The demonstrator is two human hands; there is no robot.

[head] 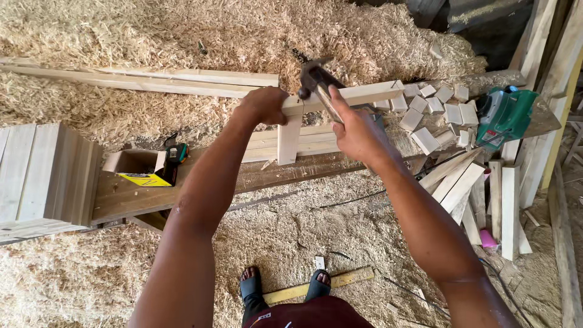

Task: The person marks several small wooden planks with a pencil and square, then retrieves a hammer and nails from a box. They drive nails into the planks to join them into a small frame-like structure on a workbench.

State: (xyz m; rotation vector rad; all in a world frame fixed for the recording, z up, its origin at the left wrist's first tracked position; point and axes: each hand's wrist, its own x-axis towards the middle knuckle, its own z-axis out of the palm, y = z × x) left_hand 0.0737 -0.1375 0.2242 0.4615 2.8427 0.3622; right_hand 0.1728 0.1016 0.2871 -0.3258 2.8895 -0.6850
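My left hand (262, 104) grips the end of a pale wooden strip (364, 94) where it meets a short upright piece (289, 140), forming a joint on the workbench plank (182, 188). My right hand (358, 133) holds a hammer (316, 82) by its handle, the dark metal head raised just above the joint beside my left hand. Under the joint lie stacked flat boards (316, 143).
Several small wood blocks (434, 106) and a green power tool (505, 115) lie at the right. A cardboard box (136, 167) with a tape measure (176, 155) sits left, beside a stack of boards (45, 176). Wood shavings cover the floor; long slats (146, 79) lie behind.
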